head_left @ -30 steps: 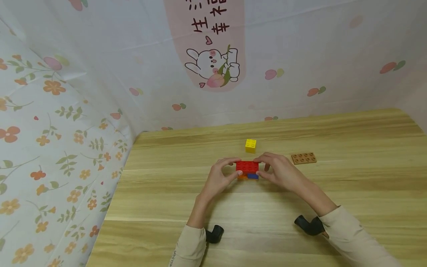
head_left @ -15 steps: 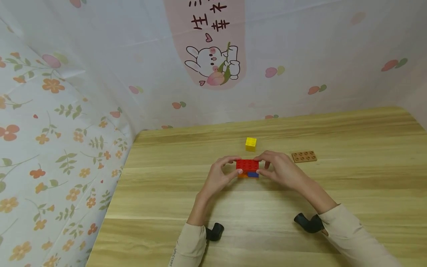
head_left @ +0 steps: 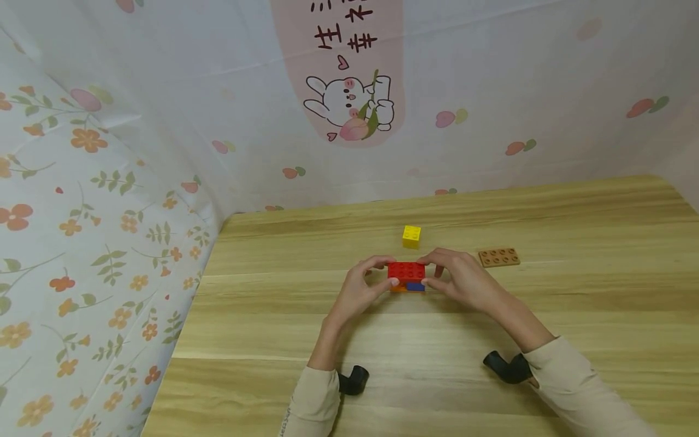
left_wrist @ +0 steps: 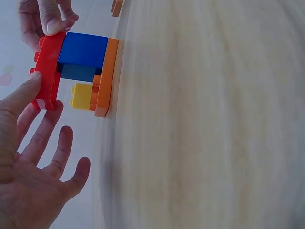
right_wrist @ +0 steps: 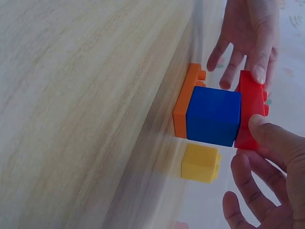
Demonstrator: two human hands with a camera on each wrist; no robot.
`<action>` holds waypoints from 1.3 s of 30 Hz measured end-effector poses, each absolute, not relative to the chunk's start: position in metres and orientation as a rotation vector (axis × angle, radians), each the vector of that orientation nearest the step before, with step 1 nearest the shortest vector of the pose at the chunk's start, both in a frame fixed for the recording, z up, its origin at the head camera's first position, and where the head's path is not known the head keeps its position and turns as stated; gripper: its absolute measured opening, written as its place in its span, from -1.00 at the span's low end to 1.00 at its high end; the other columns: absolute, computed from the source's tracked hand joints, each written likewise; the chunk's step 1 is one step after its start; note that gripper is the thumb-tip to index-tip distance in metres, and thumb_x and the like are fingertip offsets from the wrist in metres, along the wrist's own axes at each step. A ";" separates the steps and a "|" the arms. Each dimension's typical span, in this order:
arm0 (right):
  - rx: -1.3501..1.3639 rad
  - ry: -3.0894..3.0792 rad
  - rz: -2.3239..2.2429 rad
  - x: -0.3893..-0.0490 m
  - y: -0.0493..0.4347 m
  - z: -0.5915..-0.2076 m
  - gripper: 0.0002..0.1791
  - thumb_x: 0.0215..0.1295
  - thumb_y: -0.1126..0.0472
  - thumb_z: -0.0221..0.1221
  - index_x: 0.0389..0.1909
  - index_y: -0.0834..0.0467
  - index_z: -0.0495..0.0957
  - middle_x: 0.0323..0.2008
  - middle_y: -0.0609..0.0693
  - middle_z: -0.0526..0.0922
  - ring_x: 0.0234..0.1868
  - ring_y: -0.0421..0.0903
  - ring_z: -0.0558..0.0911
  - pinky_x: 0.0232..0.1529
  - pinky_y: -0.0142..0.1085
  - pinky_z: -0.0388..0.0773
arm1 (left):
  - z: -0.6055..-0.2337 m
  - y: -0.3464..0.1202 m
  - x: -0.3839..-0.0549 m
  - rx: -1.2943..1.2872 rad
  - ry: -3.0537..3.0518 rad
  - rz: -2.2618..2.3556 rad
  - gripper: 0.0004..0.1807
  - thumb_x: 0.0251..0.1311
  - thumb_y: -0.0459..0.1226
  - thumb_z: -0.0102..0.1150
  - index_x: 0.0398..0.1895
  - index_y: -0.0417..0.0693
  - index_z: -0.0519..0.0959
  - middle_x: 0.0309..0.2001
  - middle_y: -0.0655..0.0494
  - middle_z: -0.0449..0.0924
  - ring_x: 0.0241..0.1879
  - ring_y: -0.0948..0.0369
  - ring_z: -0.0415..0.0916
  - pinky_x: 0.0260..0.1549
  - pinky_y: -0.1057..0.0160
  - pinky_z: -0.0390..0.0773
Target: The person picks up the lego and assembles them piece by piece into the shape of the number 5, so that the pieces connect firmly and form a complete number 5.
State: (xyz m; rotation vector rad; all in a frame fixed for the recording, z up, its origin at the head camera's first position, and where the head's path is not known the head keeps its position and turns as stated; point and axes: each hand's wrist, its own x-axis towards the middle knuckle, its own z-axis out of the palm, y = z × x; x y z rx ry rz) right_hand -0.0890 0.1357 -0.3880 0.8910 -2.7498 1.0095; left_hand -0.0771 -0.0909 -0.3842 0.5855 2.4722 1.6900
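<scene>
**Red brick pinched at 2 ends atop blue/orange stack**

Head view: red brick (head_left: 406, 271) sits just R of frame ctr, a bit below mid-height, studs up (8 visible). L hand (head_left: 354, 292) is immed. to its left in the frame, R hand (head_left: 464, 282) immed. to its right. Both hands grasping: each pinches 1 end of the red brick betw. thumb & finger.

L wrist view: red brick upper left, above the L hand; remaining L fingers spread, off the brick. R wrist view: red brick right of ctr, above & left of the R hand; other fingers loosely bent, apart from it.

Blue brick (right_wrist: 213, 115) lies betw. red brick & orange plate (left_wrist: 108, 78), under 1 end of the red; other end overhangs w/ a gap above the plate. Red appears to touch blue; can't tell if fully seated.

Also: yellow brick (head_left: 412, 237), 4 studs, just above the stack in head view; brown plate (head_left: 499, 257), 8 studs, right of R hand. All on wood-grain table (head_left: 262, 340).
</scene>
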 end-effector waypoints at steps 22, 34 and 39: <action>0.909 -2.720 1.057 -0.091 0.138 -0.390 -0.68 0.04 0.24 0.36 -0.13 0.18 0.62 -0.26 -0.04 0.63 -0.54 -0.25 0.40 -0.61 -0.41 0.37 | -0.419 -0.097 -0.093 0.559 2.546 1.616 -0.63 0.07 -0.23 0.32 0.00 0.08 0.57 -0.03 0.28 0.55 -0.01 0.09 0.39 0.02 -0.01 0.30; 0.909 -2.726 1.087 -0.090 0.140 -0.391 -0.67 0.04 0.24 0.36 -0.12 0.18 0.61 -0.25 -0.04 0.63 -0.51 -0.23 0.42 -0.58 -0.41 0.40 | -0.422 -0.095 -0.093 0.577 2.546 1.630 -0.64 0.08 -0.26 0.32 -0.01 0.04 0.56 -0.05 0.28 0.55 -0.02 0.08 0.40 0.03 -0.01 0.29; 0.896 -2.742 1.108 -0.090 0.145 -0.392 -0.67 0.05 0.25 0.35 -0.12 0.19 0.61 -0.22 -0.01 0.63 -0.51 -0.25 0.42 -0.54 -0.40 0.44 | -0.423 -0.091 -0.093 0.612 2.523 1.659 -0.63 0.08 -0.25 0.31 0.00 0.00 0.56 -0.04 0.21 0.55 -0.03 0.07 0.40 0.02 -0.06 0.29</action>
